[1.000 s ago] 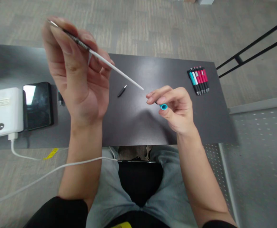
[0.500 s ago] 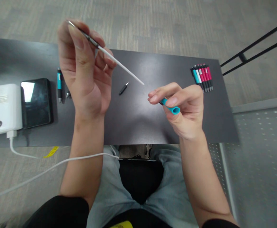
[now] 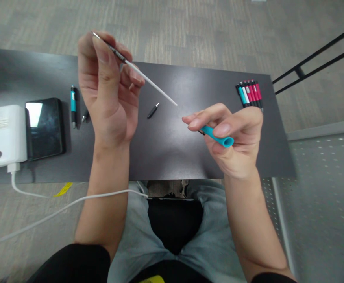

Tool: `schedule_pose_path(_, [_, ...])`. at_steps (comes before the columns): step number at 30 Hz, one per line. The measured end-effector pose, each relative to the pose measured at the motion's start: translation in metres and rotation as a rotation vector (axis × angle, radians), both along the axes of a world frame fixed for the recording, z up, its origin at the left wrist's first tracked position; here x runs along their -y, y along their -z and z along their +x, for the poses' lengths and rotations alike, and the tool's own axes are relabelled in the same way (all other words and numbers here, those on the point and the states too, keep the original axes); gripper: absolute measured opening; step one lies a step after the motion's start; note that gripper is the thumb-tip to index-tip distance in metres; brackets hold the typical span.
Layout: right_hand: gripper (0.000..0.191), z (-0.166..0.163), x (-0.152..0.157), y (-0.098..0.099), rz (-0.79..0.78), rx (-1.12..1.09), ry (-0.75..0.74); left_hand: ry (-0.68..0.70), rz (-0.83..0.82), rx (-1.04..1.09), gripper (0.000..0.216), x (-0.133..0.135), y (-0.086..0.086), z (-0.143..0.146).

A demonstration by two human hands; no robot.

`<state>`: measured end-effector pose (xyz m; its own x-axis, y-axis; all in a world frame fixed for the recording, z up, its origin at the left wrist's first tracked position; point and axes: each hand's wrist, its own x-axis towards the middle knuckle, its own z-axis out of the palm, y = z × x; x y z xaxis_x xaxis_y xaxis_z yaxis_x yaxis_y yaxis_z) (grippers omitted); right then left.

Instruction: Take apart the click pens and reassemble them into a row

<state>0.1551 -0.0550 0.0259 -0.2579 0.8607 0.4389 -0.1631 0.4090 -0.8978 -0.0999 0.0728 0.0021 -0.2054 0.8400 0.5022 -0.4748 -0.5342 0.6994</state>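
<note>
Hands and parts of a ballpoint pen above a dark tabletop (image 3: 174, 161), head view. The left hand (image 3: 108, 92) grasps an ink refill (image 3: 154, 85), pinched between thumb and forefinger near its metal writing tip; a coil spring (image 3: 117, 53) sits around the shaft beside the grip, and the white tube slopes down towards the right, its end free and apart from the other hand. The right hand (image 3: 243, 127) grasps a cyan barrel (image 3: 213, 134) between thumb and fingers, its open mouth turned towards the wearer; a small dark part shows at the far end, too little exposed to identify. Refill and barrel are both in the air and do not touch. The black grip section (image 3: 152, 111), with its metallic cone, lies on the tabletop between and beyond the two hands. At the left lie a cyan pen (image 3: 73, 103) and a metallic pen tip (image 3: 85, 116), the latter partly hidden by the left wrist; at the far right a row of pens (image 3: 250, 93) lies side by side. The step in hand is judged to be handling the parts of a disassembled pen. Bringing these two together would call for turning the barrel's mouth towards the refill's free end and aligning both along one axis, with the spring kept seated.
</note>
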Motion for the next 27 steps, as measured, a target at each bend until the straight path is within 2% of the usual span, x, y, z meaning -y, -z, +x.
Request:
schedule_pose_path(4, [0.050, -0.003, 0.002, -0.004, -0.003, 0.017, 0.003, 0.067, -0.040, 0.013, 0.044, 0.008, -0.004, -0.002])
schedule_pose_path(7, [0.046, -0.002, 0.003, 0.003, 0.031, -0.017, 0.002, 0.043, -0.082, 0.111, 0.049, 0.017, -0.013, 0.000])
schedule_pose_path(12, [0.051, 0.005, 0.000, 0.016, 0.023, -0.040, 0.000, 0.096, -0.057, -0.020, 0.062, 0.018, -0.017, -0.001])
schedule_pose_path(16, [0.050, 0.002, -0.001, 0.010, -0.010, 0.010, 0.041, 0.046, 0.078, 0.012, 0.067, 0.014, -0.007, 0.000])
schedule_pose_path(19, [0.046, -0.005, 0.000, 0.000, 0.081, -0.011, 0.034, 0.076, 0.160, 0.004, 0.080, 0.013, -0.002, 0.001])
schedule_pose_path(21, [0.032, -0.006, 0.002, -0.006, 0.187, -0.085, 0.006, 0.068, 0.128, 0.028, 0.071, 0.014, -0.002, 0.002])
schedule_pose_path(22, [0.029, -0.006, 0.004, -0.009, 0.216, -0.121, 0.002, 0.052, 0.060, 0.030, 0.060, 0.014, -0.002, 0.002])
schedule_pose_path(23, [0.032, -0.003, 0.005, -0.012, 0.220, -0.139, 0.013, 0.038, 0.056, 0.045, 0.059, 0.013, -0.003, 0.002])
schedule_pose_path(24, [0.032, 0.000, 0.007, -0.014, 0.172, -0.130, 0.051, -0.003, 0.104, 0.103, 0.062, 0.013, -0.003, 0.002])
schedule_pose_path(27, [0.022, 0.013, 0.010, -0.018, 0.087, -0.051, 0.226, -0.086, 0.004, 0.122, 0.053, 0.013, -0.003, 0.003])
